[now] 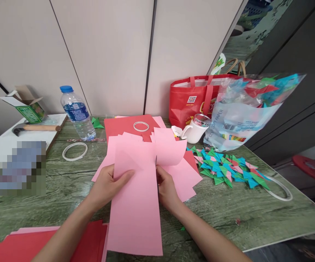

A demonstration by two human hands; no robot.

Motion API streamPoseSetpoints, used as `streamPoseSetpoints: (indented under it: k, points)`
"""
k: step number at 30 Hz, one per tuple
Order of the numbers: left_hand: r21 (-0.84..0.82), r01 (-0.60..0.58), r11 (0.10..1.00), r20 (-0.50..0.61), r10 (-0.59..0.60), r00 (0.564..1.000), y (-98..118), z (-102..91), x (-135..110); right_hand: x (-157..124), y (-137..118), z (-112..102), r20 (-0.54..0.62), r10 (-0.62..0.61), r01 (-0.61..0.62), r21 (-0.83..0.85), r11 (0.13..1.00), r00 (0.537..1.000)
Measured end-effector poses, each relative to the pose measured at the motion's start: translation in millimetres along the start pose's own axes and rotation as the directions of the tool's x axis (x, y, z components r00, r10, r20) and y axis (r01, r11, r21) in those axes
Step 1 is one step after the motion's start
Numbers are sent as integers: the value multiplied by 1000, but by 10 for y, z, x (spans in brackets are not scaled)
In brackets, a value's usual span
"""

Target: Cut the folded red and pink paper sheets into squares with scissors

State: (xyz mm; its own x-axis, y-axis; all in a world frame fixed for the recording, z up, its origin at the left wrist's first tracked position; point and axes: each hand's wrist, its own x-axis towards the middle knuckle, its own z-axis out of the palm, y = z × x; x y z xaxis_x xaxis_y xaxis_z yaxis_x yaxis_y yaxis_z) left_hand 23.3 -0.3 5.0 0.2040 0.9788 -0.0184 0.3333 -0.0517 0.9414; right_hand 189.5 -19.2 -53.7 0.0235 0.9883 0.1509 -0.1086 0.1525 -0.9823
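Observation:
A long pink paper sheet (135,207) lies lengthwise on the green table (228,214) in front of me. My left hand (108,183) grips its left edge, thumb on top, fingers closed on the paper. My right hand (166,187) pinches the right edge, where another pink sheet (170,147) curls upward. More pink sheets (184,178) fan out underneath, on top of red sheets (124,125).
A water bottle (77,112), tape rings (74,151) (141,126) (280,189), a white mug (194,131), a red bag (192,96), a plastic bag of paper (244,109), several folded paper pieces (225,169) and a red and pink stack (37,243) lie around. A cardboard box (26,103) stands far left.

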Motion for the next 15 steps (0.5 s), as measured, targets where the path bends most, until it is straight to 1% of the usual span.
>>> streamPoseSetpoints:
  k: [6, 15]
  points:
    - [10, -8, 1000, 3, 8, 1000, -1, -1, 1, -1, 24, 4, 4, -13, 13, 22, 1000, 1000]
    - [-3, 14, 1000, 13, -14, 1000, -15, -9, -3, 5, 82, 4, -14, -17, 18, 32, 999, 1000]
